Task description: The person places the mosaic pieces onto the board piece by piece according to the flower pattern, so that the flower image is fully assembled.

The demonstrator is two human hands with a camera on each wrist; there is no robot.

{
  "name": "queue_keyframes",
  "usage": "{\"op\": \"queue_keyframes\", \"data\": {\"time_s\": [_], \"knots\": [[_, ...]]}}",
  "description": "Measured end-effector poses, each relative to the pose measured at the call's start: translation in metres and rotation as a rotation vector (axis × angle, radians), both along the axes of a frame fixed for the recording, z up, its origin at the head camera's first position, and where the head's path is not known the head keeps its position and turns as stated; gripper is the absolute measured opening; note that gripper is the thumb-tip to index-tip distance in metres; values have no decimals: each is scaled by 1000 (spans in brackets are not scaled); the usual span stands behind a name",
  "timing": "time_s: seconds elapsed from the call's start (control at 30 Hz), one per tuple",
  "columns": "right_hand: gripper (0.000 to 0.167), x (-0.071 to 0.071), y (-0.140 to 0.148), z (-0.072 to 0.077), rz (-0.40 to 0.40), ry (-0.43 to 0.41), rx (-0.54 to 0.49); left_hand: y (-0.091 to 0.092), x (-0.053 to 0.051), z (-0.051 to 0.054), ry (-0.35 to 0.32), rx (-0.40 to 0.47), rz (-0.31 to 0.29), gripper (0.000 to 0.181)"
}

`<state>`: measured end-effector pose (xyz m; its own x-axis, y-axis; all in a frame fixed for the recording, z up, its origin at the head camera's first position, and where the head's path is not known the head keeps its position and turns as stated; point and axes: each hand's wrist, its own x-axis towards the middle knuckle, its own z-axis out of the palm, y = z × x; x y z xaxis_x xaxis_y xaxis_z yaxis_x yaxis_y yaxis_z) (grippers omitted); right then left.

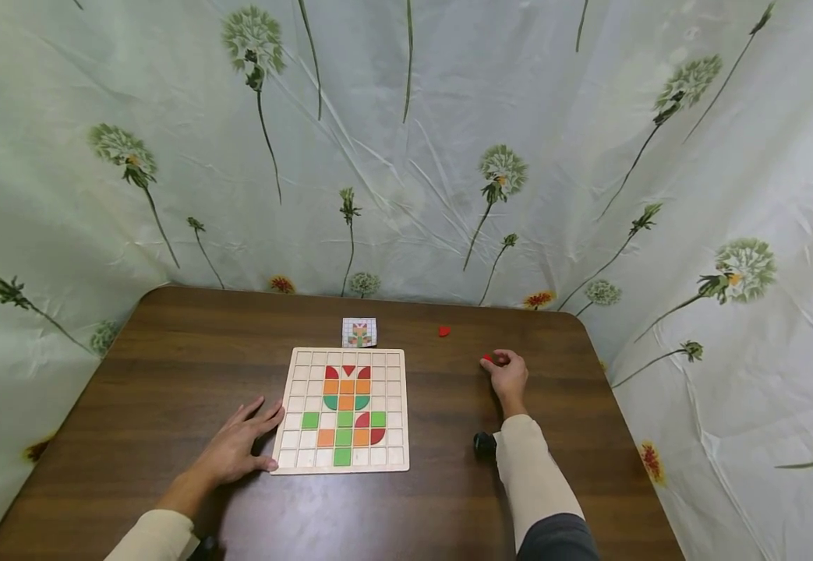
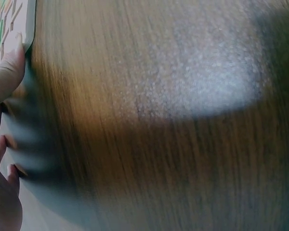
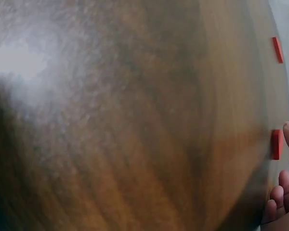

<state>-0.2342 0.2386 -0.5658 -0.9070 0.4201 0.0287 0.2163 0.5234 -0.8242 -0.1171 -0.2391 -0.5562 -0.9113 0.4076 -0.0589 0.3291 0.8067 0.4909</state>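
Observation:
A pale wooden grid board (image 1: 392, 389) lies on the table, with red, orange and green flat tiles set in a tulip-like pattern. My left hand (image 1: 234, 444) rests at its left edge, fingers spread and thumb at the near corner; the thumb (image 2: 9, 72) touches the board in the left wrist view. Right of the board, my right hand (image 1: 509, 379) pinches a small red tile (image 3: 277, 144) between thumb and index finger, low over the tabletop. Part of this tile is hidden by the fingers. A second red tile (image 1: 444, 331), partly rounded, lies farther back and left.
Behind the board lies a small pattern card (image 1: 359, 333) printed with a similar picture. The brown wooden table (image 1: 189, 366) has rounded far corners. A pale curtain with dandelion prints (image 1: 413, 156) hangs close behind its far edge.

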Motion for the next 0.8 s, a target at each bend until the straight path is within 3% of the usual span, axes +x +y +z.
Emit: {"op": "queue_keyframes", "data": {"time_s": [0.37,0.6,0.8], "knots": [[26,0,6,3,31,-52,77,3,-3,-2,-37,1,9,93],[24,-3,8,5,82,-130,56,1,-2,-4,-8,-8,7,94],[23,-4,7,6,107,-149,56,0,-1,-4,34,-2,0,93]]}}
